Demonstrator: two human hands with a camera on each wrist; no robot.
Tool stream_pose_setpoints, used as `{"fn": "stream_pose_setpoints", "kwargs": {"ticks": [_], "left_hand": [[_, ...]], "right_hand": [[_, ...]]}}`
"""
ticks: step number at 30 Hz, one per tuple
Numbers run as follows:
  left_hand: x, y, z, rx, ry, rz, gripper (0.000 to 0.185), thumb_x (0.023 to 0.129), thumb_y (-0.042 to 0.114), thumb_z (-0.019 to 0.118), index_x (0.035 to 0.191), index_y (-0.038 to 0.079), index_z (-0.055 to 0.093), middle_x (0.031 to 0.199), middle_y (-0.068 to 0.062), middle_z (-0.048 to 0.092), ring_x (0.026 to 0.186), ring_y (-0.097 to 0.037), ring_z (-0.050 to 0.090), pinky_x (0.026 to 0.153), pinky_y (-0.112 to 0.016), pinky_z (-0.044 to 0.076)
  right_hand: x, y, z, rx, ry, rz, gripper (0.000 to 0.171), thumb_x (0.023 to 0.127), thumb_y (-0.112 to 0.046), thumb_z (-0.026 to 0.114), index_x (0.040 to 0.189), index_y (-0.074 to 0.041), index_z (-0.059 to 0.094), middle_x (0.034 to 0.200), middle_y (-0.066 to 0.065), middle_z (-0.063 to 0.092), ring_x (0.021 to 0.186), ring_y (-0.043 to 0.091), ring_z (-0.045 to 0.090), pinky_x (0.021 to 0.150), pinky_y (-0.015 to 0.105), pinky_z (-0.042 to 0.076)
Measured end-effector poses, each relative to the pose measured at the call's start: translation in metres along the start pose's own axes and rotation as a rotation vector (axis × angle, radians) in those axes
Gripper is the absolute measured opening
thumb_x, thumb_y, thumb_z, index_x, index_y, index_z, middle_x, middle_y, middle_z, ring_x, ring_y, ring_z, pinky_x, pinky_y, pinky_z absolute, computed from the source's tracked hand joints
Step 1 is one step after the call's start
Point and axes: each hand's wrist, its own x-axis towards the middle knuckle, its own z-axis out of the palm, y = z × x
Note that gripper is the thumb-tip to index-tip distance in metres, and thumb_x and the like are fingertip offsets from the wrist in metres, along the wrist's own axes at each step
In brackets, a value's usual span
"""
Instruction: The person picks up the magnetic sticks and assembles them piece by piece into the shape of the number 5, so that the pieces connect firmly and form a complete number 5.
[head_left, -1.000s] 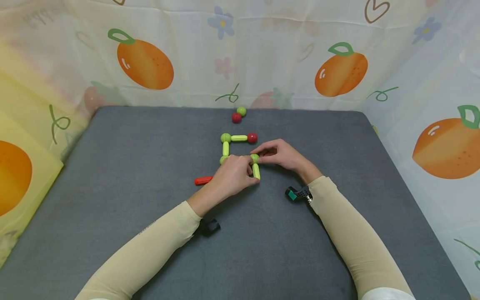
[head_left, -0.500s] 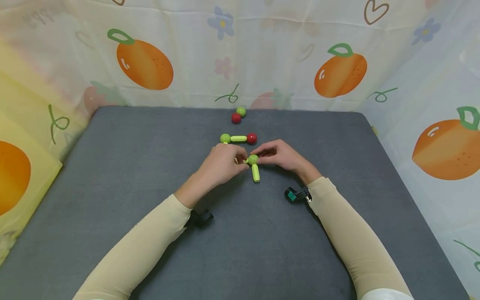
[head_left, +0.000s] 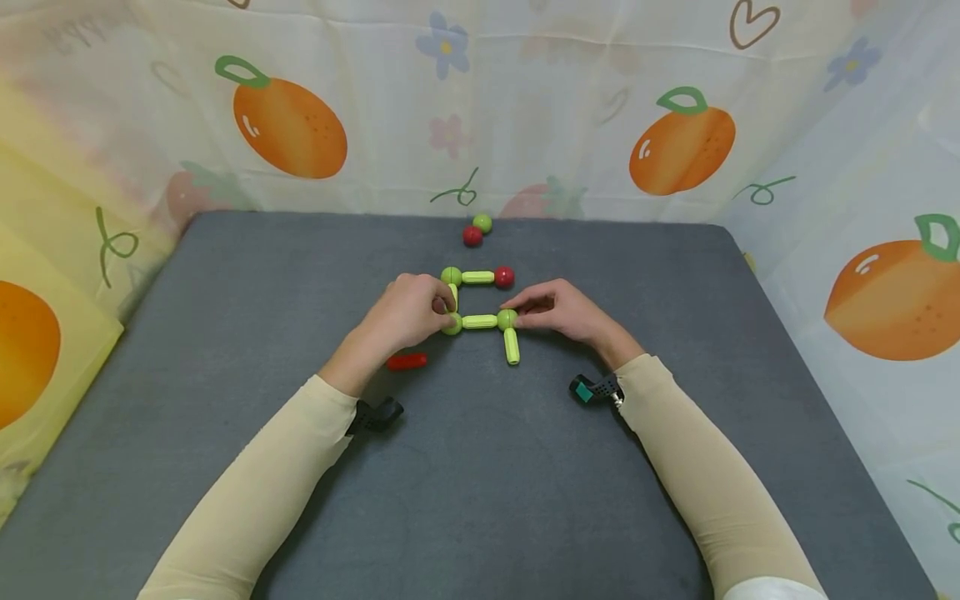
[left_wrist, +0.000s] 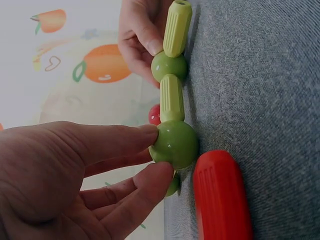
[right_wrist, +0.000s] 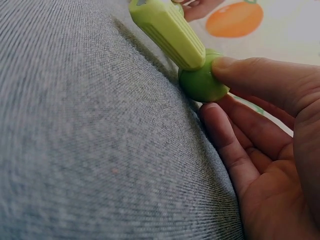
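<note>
The left hand [head_left: 408,312] has slid off the right ball, now pinching the left green ball [head_left: 452,324]; the right hand [head_left: 558,308] still pinches the other green ball [head_left: 507,318], so the rod [head_left: 480,321] between them lies joined.

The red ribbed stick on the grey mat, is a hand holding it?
No, the red ribbed stick lies loose on the grey mat, just beside the left hand.

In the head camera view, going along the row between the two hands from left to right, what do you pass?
left hand → green ball → green rod → second green ball → right hand
</note>
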Motion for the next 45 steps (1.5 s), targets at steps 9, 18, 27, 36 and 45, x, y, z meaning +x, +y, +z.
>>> {"fn": "stream_pose_setpoints", "kwargs": {"ticks": [9, 18, 27, 36, 45], "left_hand": [[0.003, -0.006, -0.003, -0.058, -0.010, 0.004, 0.011, 0.088, 0.025, 0.082, 0.093, 0.017, 0.078, 0.087, 0.001, 0.071, 0.077, -0.018, 0.064, 0.071, -0.037, 0.051], [0.051, -0.009, -0.027, -0.189, 0.106, 0.008, 0.023, 0.097, 0.027, 0.072, 0.113, 0.011, 0.077, 0.102, -0.001, 0.072, 0.093, -0.018, 0.065, 0.080, -0.039, 0.053], [0.126, -0.003, -0.033, -0.172, 0.164, -0.027, 0.030, 0.099, 0.033, 0.068, 0.118, 0.011, 0.075, 0.116, -0.003, 0.071, 0.108, -0.020, 0.064, 0.090, -0.037, 0.052], [0.158, -0.010, -0.025, -0.017, 0.145, -0.176, 0.027, 0.098, 0.027, 0.070, 0.116, 0.008, 0.075, 0.119, -0.008, 0.070, 0.107, -0.028, 0.064, 0.091, -0.042, 0.053], [0.159, -0.010, -0.016, 0.041, 0.059, -0.177, 0.033, 0.100, 0.025, 0.067, 0.131, 0.012, 0.069, 0.126, -0.007, 0.067, 0.108, -0.028, 0.064, 0.086, -0.042, 0.055]], "right_hand": [[0.002, -0.002, -0.001, 0.011, -0.001, -0.005, 0.026, 0.092, -0.015, 0.078, 0.119, -0.014, 0.077, 0.113, 0.004, 0.074, 0.104, 0.023, 0.068, 0.087, 0.036, 0.054], [-0.004, -0.001, -0.002, 0.011, 0.002, 0.001, 0.027, 0.093, -0.012, 0.076, 0.120, -0.010, 0.076, 0.115, 0.008, 0.073, 0.103, 0.026, 0.068, 0.086, 0.034, 0.054], [-0.005, -0.001, -0.001, 0.031, 0.006, 0.005, 0.027, 0.093, -0.010, 0.076, 0.120, -0.009, 0.076, 0.116, 0.008, 0.073, 0.103, 0.025, 0.068, 0.086, 0.034, 0.054], [0.005, -0.006, 0.014, 0.037, -0.003, -0.022, 0.028, 0.093, -0.008, 0.076, 0.121, -0.008, 0.076, 0.116, 0.008, 0.073, 0.101, 0.029, 0.067, 0.084, 0.033, 0.054], [0.006, -0.006, 0.018, 0.055, -0.015, -0.041, 0.026, 0.093, -0.008, 0.076, 0.119, -0.009, 0.076, 0.113, 0.009, 0.074, 0.098, 0.027, 0.069, 0.085, 0.034, 0.055]]}}
